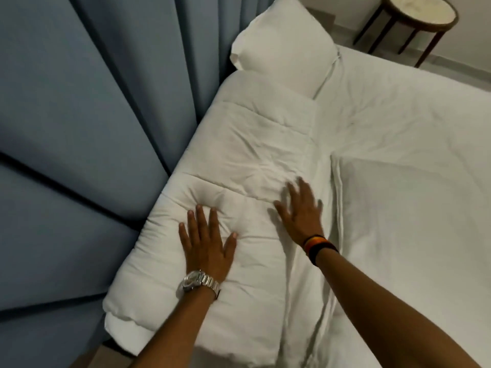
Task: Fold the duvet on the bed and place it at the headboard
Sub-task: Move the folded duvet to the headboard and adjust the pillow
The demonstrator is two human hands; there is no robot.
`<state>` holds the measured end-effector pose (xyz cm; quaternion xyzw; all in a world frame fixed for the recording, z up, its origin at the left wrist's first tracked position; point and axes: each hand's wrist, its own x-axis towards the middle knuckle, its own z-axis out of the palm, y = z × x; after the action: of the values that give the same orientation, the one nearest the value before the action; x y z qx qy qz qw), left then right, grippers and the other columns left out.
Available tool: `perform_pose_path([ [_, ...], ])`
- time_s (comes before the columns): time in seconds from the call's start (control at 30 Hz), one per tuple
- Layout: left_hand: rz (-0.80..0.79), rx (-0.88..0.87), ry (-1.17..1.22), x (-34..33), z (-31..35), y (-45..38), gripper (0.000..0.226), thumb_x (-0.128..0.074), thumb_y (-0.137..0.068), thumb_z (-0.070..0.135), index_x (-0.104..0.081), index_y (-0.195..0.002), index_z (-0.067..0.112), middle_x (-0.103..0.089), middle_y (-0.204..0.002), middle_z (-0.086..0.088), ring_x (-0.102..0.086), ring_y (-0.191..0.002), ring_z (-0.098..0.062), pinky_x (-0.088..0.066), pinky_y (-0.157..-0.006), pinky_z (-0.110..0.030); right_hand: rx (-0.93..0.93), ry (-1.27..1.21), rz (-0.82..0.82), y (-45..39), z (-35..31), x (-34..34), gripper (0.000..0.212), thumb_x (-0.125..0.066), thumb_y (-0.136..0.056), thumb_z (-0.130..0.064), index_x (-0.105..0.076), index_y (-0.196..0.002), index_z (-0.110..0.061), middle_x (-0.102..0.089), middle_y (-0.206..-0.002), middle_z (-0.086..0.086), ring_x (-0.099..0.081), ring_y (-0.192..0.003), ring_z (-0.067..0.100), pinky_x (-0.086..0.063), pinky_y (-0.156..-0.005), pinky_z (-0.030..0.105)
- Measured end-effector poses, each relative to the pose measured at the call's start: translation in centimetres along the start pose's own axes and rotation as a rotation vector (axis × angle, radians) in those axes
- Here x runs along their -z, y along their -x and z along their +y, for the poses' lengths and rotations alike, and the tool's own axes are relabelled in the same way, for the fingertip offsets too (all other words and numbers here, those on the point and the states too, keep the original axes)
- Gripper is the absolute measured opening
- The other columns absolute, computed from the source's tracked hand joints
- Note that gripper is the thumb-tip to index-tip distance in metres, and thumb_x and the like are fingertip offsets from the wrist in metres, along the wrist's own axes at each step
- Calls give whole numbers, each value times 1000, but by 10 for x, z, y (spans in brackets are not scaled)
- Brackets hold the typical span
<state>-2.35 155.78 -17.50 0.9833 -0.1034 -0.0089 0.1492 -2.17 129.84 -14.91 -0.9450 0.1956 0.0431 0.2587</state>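
- Head view: the white duvet is lying folded into a long, thick bundle on the bed, running along the blue padded headboard and touching it on its left edge.
- The left hand is pressing flat on the near part of the folded duvet, palm down, fingers spread and straight, gripping nothing; the fabric is dimpling around the fingertips.
- A silver watch is sitting on the left wrist.
- The right hand is also lying open on the duvet, closer to the bundle's right edge, fingers splayed and slightly blurred, holding nothing.
- A dark band with orange and yellow stripes is circling the right wrist.
- Both bare forearms are reaching in from the bottom of the frame.
- A white pillow is resting at the far end of the duvet, overlapping its end and leaning against the headboard.
- To the right of the bundle, the white bed sheet is lying mostly smooth, with a raised seam running beside the duvet's edge.
- A small round bench with a pale top and dark legs is standing on the floor beyond the bed, well apart from the hands.
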Motion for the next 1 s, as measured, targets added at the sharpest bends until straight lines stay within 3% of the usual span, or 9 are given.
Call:
perform_pose_path([
  [0.17,-140,-207,245,14,108,43,69,-32,-103,60,-50,-156,20,-49,-161,-7,-38,-153,-32,-26,-124,-54,-361,-35,336,116,144,79,85,-42,-91,-69,-52,-155,-14,-27,-173,15,-20,-161,31,-11,-124,72],
  [0.27,-339,-292,359,-1,189,78,65,-35,-106,58,-42,-159,21,-53,-157,-4,-45,-148,-28,-29,-123,-43,-622,-54,350,182,234,123,111,-30,-76,-87,-44,-159,-16,-19,-175,17,-15,-162,33,-11,-123,73],
  [0.4,-730,101,636,-37,274,120,90,-43,-98,74,-16,-168,24,-27,-172,-4,-31,-156,-24,-27,-126,-37,-808,-179,229,239,309,140,136,-34,-57,-106,-20,-169,-29,-11,-177,15,-8,-164,33,-12,-127,68],
  [0.5,-860,397,841,-56,310,142,97,-52,-94,76,-13,-168,27,-28,-171,-1,-35,-154,-25,-30,-119,-30,-889,-324,236,248,345,143,140,-50,-55,-107,-10,-168,-35,-13,-177,14,-15,-163,35,-15,-127,67],
  [0.63,-815,568,957,-60,327,150,118,-66,-79,81,-15,-168,23,-30,-170,-3,-38,-152,-26,-34,-119,-35,-1002,-619,269,251,379,155,144,-64,-61,-100,-12,-169,-22,-37,-168,16,-39,-152,41,-29,-126,58],
  [0.7,-764,539,970,-47,342,154,116,-71,-78,77,-21,-167,23,-36,-168,-2,-42,-149,-24,-37,-114,-32,-964,-765,264,259,379,163,134,-73,-63,-92,-30,-164,-15,-50,-159,14,-51,-142,40,-39,-120,50],
  [0.8,-625,455,984,-11,373,149,110,-72,-82,73,-23,-166,23,-38,-166,0,-41,-150,-22,-33,-113,-27,-835,-874,385,266,356,178,116,-80,-62,-86,-55,-151,-16,-65,-145,7,-61,-131,32,-44,-116,42],
  [0.9,-499,303,957,48,392,125,103,-70,-85,72,-32,-164,18,-44,-162,-1,-44,-149,-23,-34,-118,-29,-716,-1005,510,266,313,207,97,-83,-74,-71,-59,-150,-16,-65,-145,7,-62,-130,28,-42,-117,37],
  [1.0,-378,128,918,118,388,95,88,-72,-79,76,-57,-148,23,-64,-142,4,-61,-133,-20,-47,-108,-28,-617,-1117,580,258,260,235,97,-83,-72,-71,-60,-147,-15,-66,-141,8,-63,-126,28,-43,-113,36],
])
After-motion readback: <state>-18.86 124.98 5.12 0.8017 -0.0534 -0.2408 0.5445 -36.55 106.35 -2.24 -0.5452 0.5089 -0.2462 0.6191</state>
